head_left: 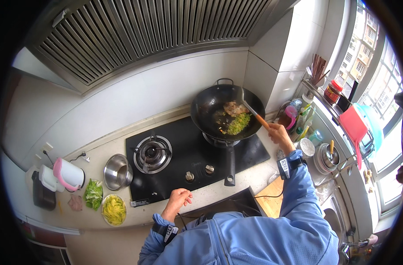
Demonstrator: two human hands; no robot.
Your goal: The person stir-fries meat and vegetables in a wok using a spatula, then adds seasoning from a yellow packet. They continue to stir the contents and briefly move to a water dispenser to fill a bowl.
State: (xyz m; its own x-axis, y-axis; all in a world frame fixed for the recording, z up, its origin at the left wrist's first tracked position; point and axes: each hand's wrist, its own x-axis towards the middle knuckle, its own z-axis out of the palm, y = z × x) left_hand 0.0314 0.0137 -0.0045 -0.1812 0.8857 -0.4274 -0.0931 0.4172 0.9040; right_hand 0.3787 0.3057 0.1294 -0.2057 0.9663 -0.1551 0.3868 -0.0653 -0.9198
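Observation:
My right hand (279, 134) grips the wooden handle of a metal spatula (253, 110), whose blade reaches into a black wok (206, 104) on the right burner. In the wok, browned pieces of food (233, 108) lie against chopped green vegetable (238, 124), with small bits beside them. The wok's long handle points toward me, and no hand is on it. My left hand (178, 203) hovers by the front edge of the black gas stove (175, 176), its fingers loosely curled together around nothing visible.
Left of the stove stand a steel bowl (118, 173), a plate of yellow-green strips (114, 210), leafy greens (94, 194) and a pink-and-white appliance (69, 174). The range hood (144, 39) hangs above. Rightward are a cutting board (271, 198), stacked bowls (325, 158), and a shelf with a red-lidded jar (333, 92).

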